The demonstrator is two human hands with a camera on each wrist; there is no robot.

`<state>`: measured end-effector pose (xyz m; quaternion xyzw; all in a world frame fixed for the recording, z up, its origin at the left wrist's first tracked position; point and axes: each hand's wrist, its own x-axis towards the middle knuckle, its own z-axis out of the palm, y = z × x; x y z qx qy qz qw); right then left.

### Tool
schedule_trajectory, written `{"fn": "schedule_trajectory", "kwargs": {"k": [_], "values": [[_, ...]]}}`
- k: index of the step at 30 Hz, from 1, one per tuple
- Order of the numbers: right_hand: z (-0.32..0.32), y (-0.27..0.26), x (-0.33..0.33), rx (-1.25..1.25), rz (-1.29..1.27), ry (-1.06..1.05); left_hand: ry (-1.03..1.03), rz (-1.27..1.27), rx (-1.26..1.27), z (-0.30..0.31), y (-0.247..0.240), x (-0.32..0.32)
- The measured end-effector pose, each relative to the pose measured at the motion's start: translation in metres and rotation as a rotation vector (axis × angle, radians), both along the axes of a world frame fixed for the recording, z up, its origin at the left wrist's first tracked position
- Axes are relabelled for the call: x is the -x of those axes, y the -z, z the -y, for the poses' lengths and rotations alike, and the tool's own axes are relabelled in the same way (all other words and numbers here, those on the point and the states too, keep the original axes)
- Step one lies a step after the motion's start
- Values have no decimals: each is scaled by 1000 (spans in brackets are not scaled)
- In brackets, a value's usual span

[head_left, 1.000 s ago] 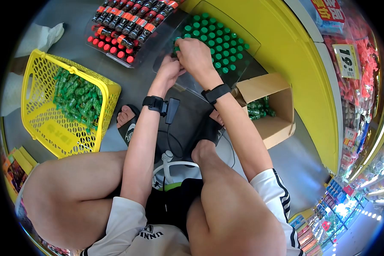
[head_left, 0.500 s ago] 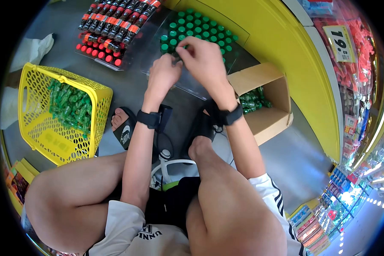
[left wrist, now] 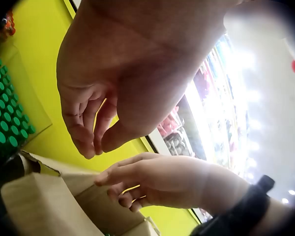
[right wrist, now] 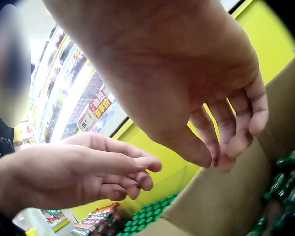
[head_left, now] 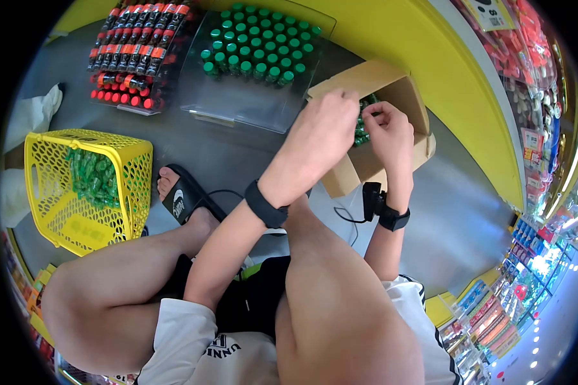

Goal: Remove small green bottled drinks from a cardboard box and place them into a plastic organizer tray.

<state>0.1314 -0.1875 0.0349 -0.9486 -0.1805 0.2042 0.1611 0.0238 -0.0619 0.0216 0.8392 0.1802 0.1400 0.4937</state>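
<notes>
Over the opening of the cardboard box [head_left: 345, 176], my left hand [head_left: 322, 138] and right hand [head_left: 392, 136] hover side by side without touching. Nothing shows between the loosely bent fingers of the left hand [left wrist: 123, 83], and the right hand [right wrist: 187, 83] is empty too, thumb near its fingertips. Small green bottles [right wrist: 280, 191] lie loose in the box below. In the head view, a clear tray [head_left: 237, 106] left of the box holds upright green-capped bottles [head_left: 255, 43] in rows, its front part bare.
Dark bottles with red caps [head_left: 135, 54] are stacked at the upper left. A yellow basket [head_left: 135, 173] with more green bottles stands on the grey floor [head_left: 456, 224] at left. The yellow shelf base [head_left: 459, 102] curves behind the box; another person's shoe [head_left: 52, 99] is at far left.
Both hands have left the green-capped bottles in the tray and moved right to the box. The head view has shifted, so the tray and basket appear farther left.
</notes>
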Motion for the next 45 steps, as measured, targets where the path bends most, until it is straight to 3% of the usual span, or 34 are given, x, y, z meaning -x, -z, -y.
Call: {"fn": "schedule_trajectory", "kwargs": {"k": [5, 8, 10, 14, 16, 20, 22, 28, 35, 37, 39, 41, 45], "values": [[24, 29, -26, 135, -26, -22, 47, 26, -21, 36, 21, -13], [34, 48, -44, 146, -128, -21, 183, -69, -139, 47, 27, -19], [38, 59, -55, 228, -100, -131, 314, -203, -268, 53, 47, -34], [52, 90, -83, 294, -63, -227, 392, -471, -174, 62, 58, -63], [53, 93, -95, 436, -239, -197, 397, -436, -179, 68, 84, -70], [59, 99, -102, 436, -289, -236, 454, -433, -215, 77, 117, -73], [60, 104, -103, 444, -437, -228, 524, -491, -240, 73, 112, -70], [57, 100, -102, 470, -472, -304, 652, -663, -190, 63, 103, -72], [53, 86, -97, 459, -470, -309, 559, -600, -252, 71, 117, -73], [52, 93, -104, 546, -515, -338, 688, -757, -134, 64, 111, -82], [58, 104, -108, 502, -542, -336, 659, -697, -134, 64, 112, -75], [60, 107, -109, 497, -554, -308, 585, -562, -290, 71, 121, -65], [60, 106, -107, 492, -561, -299, 548, -548, -302, 71, 121, -66]]}}
